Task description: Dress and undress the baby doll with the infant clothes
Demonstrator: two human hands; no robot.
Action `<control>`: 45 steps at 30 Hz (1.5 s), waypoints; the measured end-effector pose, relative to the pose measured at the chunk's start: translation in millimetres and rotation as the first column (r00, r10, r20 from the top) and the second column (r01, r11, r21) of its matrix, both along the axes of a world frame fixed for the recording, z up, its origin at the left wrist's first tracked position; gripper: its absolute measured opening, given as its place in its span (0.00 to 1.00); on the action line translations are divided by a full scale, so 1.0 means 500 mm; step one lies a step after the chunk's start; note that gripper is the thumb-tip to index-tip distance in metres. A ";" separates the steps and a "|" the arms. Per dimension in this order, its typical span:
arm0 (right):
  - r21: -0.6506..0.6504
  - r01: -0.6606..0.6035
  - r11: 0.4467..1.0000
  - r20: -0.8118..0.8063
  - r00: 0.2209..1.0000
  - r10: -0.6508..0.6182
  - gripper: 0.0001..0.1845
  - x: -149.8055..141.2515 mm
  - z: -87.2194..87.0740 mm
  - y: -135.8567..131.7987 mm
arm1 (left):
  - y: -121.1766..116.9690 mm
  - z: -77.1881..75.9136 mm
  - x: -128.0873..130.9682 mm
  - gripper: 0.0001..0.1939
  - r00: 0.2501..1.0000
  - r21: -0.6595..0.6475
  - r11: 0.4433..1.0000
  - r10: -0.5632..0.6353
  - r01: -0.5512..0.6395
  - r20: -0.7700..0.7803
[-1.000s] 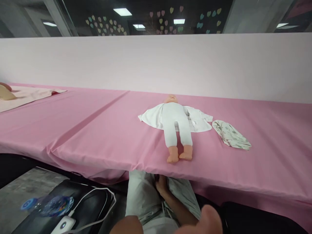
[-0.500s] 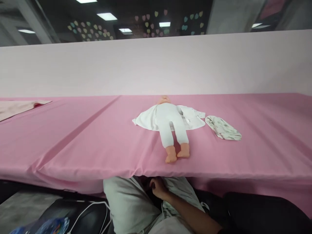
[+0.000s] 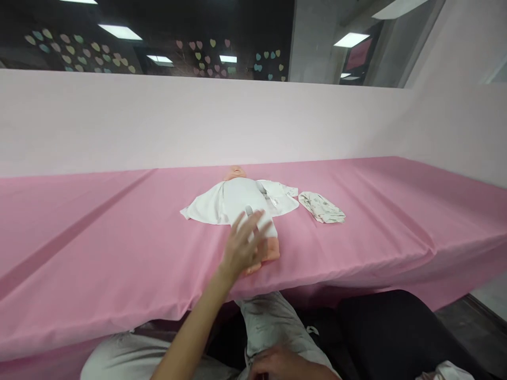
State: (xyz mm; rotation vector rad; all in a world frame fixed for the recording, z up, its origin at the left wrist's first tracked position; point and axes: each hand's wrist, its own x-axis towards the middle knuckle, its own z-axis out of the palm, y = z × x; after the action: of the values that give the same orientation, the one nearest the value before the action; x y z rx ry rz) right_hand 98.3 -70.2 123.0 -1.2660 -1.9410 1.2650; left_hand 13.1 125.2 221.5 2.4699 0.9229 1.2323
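A baby doll lies on its back on the pink cover, feet towards me, in white leggings or a bodysuit. White cloth like a small jacket spreads out on both sides beneath it. My left hand reaches over the doll's lower legs with its fingers spread, holding nothing; whether it touches them I cannot tell. Low over my lap is my right hand, blurred, its fingers partly cut off by the frame. Right of the doll lies a folded white cloth with a faint print.
The pink cover drapes over the table's front edge. Behind it stands a white wall with a dark window above. A black chair is at the right, with pale fabric near it.
My left hand has come into view and reached over the doll's legs. My right hand has moved back towards my body. The view has turned to the right.
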 end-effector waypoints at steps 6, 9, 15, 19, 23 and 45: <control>0.279 0.443 0.852 -0.089 0.896 -0.436 0.10 0.184 0.222 0.070 | 0.187 0.010 0.018 0.22 0.957 -0.007 0.963 0.270 -0.271 0.110; 0.428 0.735 0.526 -0.203 0.645 -0.736 0.10 0.294 0.232 0.158 | 0.222 -0.029 0.002 0.22 0.948 -0.101 0.951 0.301 -0.291 0.101; 0.456 0.725 0.516 -0.105 0.619 -0.778 0.13 0.333 0.169 0.197 | 0.216 -0.054 -0.014 0.25 0.952 -0.230 0.946 0.266 -0.228 0.150; 0.467 0.625 0.626 -0.059 0.728 -0.683 0.14 0.262 0.180 0.207 | 0.222 -0.052 -0.012 0.27 0.945 -0.310 0.923 0.287 -0.229 0.156; 0.569 0.488 0.662 -0.047 0.823 -0.567 0.14 0.182 0.243 0.326 | 0.226 -0.053 -0.016 0.31 0.940 -0.388 0.889 0.314 -0.242 0.134; 0.620 0.082 0.781 0.470 0.758 -0.453 0.25 0.047 0.253 0.612 | 0.232 -0.040 -0.043 0.27 0.902 -0.307 0.859 0.334 -0.410 -0.273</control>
State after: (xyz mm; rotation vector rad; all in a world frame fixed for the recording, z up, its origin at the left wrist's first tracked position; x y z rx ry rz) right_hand 121.6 235.8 249.4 -1.6536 -2.1724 0.0549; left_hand -8.6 241.4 201.6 2.2145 1.5924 0.8032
